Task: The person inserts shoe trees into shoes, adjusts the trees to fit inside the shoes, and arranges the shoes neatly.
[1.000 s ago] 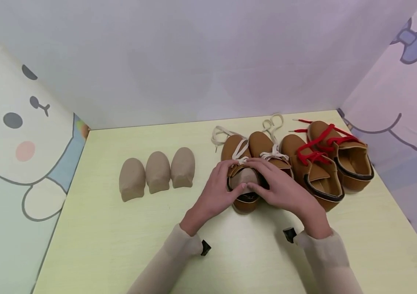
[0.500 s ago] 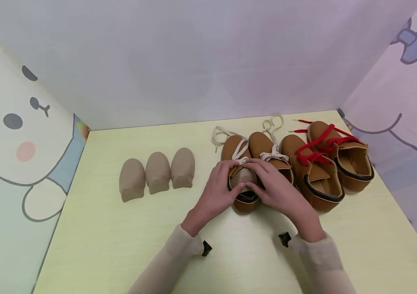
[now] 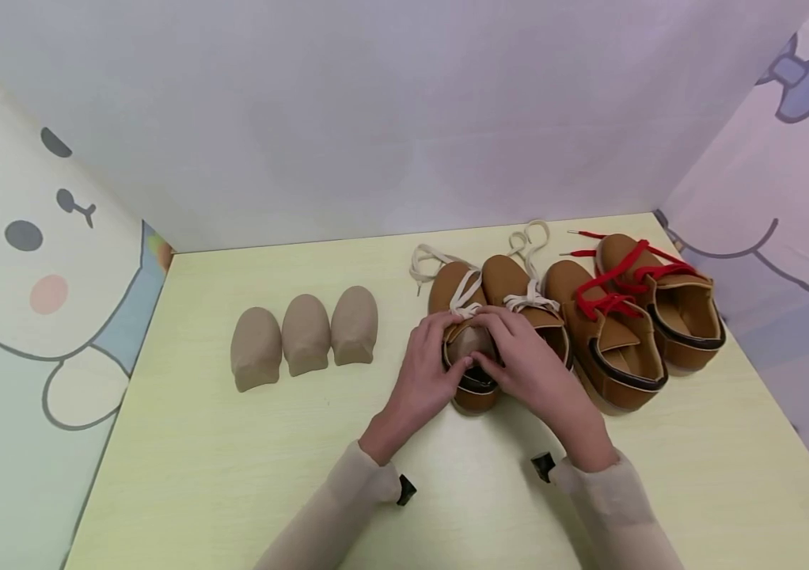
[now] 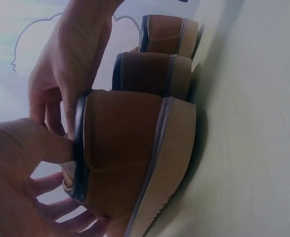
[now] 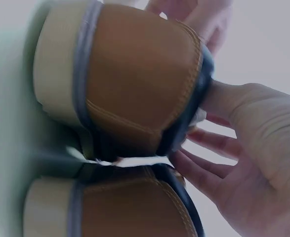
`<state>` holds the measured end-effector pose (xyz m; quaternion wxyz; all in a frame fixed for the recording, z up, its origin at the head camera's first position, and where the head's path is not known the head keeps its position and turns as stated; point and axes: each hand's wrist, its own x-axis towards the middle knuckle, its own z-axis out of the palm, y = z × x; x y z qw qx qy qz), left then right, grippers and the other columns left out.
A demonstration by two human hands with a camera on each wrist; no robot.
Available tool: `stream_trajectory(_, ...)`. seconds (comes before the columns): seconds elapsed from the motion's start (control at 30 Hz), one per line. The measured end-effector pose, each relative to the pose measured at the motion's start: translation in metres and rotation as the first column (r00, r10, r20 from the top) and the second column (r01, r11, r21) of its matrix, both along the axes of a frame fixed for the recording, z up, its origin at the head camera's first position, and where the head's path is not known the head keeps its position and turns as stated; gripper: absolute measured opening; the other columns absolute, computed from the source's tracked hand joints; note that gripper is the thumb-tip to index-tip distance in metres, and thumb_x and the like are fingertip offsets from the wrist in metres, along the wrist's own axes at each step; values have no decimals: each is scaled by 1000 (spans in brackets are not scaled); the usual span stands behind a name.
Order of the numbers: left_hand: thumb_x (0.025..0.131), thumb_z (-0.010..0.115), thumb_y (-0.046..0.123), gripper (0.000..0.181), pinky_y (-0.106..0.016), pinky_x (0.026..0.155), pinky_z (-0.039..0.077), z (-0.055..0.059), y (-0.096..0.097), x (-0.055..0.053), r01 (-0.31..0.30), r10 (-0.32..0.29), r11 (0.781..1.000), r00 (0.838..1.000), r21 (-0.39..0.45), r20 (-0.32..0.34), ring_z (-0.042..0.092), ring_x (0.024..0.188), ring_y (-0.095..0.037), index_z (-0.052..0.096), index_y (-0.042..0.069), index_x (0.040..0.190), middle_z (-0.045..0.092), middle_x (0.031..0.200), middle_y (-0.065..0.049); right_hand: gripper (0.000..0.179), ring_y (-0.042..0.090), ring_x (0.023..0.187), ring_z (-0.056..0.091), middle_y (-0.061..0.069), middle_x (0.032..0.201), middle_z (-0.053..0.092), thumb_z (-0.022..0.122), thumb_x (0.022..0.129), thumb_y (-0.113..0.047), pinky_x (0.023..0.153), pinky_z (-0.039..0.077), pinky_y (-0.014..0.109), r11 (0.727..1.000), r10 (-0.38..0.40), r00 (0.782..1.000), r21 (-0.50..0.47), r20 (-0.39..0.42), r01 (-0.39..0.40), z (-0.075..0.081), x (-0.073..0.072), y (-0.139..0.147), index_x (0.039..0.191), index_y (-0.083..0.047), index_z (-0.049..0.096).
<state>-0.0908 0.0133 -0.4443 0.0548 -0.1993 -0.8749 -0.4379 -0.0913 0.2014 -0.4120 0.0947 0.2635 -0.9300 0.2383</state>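
Lavender-grey backdrop fills the upper part of the head view, and below it we look down on a pale yellow tabletop. Just right of the frame's centre we find the left hand, fingers curved along the left side of the leftmost brown shoe, thumb bent over into its opening. Opposite it the right hand curls round the other side of the opening, its thumb tip close to the left one. We cannot tell whether the thumbs touch. Between the hands, at the centre right of the frame, a beige insert sits inside that shoe, partly covered by the fingers. Both wrist views show us the dark padded collar under the thumbs and the sole resting on the tabletop.

Farther out, we see a second white-laced shoe just beside the first, toe toward the backdrop, then two red-laced shoes at the right of the frame. Left of centre, three matching inserts stand in a row, well apart from the shoes. Light sleeves reach in from the lower edge, and cartoon panels flank the tabletop.
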Motion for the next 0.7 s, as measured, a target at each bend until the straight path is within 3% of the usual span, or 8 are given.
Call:
stream_trajectory(0.43,92,77,6,58,-48,113,43,-2,-1,1,10,-10,1000,1000,16,21,49,136,-32,50,8,143,50,147,-13,59,39,123,57,18,137,58,86,85,-9,99,55,52,994,-66,997,84,-36,69,-3,-2,-9,135,-3,55)
stream_trajectory(0.7,92,76,6,59,-48,113,43,-2,-1,1,14,-14,1000,999,5,31,48,137,-32,49,8,144,49,148,-13,55,37,112,57,16,131,57,86,86,-11,92,56,48,989,-61,995,128,-76,70,-5,-11,-12,132,-6,58)
